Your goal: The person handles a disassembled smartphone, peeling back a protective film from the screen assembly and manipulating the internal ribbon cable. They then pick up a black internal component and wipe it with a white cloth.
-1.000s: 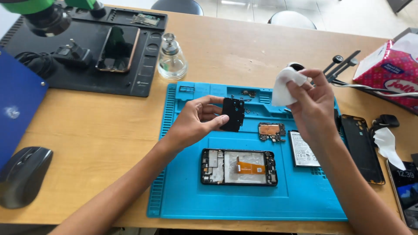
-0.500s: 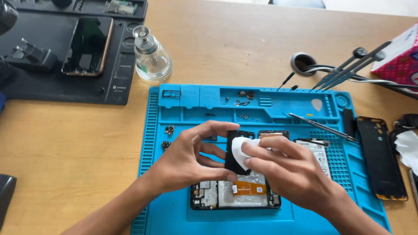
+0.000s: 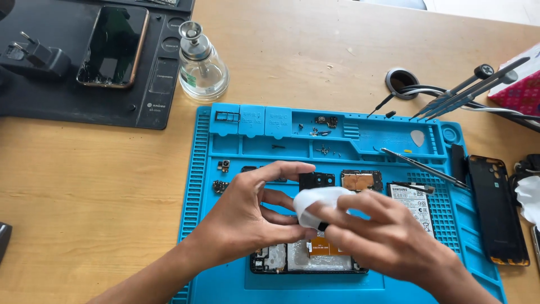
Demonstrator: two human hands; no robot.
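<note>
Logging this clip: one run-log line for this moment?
left hand holds small black part | right hand presses white wipe on it | over blue silicone mat

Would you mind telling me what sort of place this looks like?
Most likely a phone repair bench: a blue repair mat holding loose screws and parts, an opened phone under the hands, and a glass solvent bottle nearby.

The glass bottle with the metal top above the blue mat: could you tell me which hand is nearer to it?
Left. The left hand lies below the glass bottle, on the bottle's side of the blue mat; the right hand is farther off toward the right, holding a white wipe.
</note>
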